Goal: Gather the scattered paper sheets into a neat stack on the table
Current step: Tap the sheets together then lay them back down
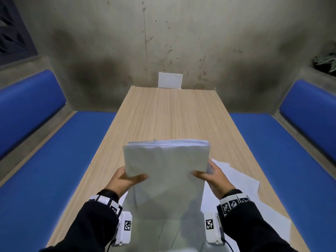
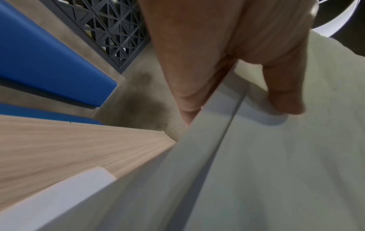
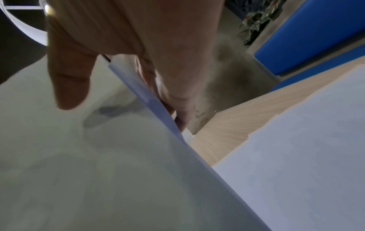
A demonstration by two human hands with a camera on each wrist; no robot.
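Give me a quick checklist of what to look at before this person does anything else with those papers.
1. Left hand grips the bundle of sheets, thumb on top: ok.
2. Right hand grips the bundle's other side, thumb on top: ok.
3. Bundle's far edges lined up: not ok; the sheets at the far end stand uneven.
4. All sheets gathered: not ok; loose sheets lie on the table to the right, and a sheet corner shows on the left.
5. Bare tabletop ahead to set the stack on: ok.
6. Whether the bundle's near edge rests on the table: cannot tell.
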